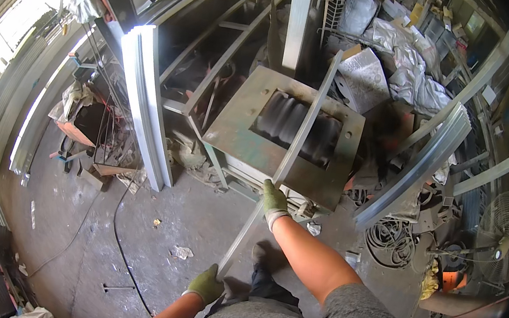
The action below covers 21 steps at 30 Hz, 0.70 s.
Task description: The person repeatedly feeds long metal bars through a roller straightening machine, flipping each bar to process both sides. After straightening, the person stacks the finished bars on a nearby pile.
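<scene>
The long metal strip sloped away from me, its far part passing over the machine, above the dark ribbed roller; whether it touched the top, I could not tell. My left hand was closed around its near end, and my right hand grasped it near the machine's front edge, I think because spaced hands steady such a length. On both sides stood metal profiles, a left bundle and a right bundle, perhaps upright to save space. No brand, label or writing was readable to me.
</scene>
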Motion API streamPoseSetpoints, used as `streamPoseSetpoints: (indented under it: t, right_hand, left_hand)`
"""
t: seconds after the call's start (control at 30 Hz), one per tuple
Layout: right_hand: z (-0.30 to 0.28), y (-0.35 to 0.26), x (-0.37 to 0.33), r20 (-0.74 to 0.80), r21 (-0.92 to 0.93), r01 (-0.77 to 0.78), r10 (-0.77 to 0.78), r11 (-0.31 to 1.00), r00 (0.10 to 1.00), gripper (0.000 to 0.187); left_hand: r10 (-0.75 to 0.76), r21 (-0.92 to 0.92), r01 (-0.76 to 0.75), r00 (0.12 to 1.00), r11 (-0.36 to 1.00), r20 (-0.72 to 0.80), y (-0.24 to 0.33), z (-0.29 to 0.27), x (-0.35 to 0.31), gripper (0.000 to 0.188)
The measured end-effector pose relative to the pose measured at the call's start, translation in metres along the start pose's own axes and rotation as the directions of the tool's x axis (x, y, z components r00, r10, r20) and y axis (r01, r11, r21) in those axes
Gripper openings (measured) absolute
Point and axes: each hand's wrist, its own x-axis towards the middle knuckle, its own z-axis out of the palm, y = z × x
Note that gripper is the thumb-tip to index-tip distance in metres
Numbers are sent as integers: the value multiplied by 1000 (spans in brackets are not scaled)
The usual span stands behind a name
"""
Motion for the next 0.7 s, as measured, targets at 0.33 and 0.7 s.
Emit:
streamPoseSetpoints:
  t: [0.33,0.7]
  right_hand:
    - [-28,38,-12,153,386,51,-118,921,981,76]
    - [-96,196,-52,291,-653,438,-330,618,898,24]
  left_hand:
    - [-5,125,21,992,992,-127,119,-55,129,46]
    - [122,308,-72,981,949,-148,283,-127,293,56]
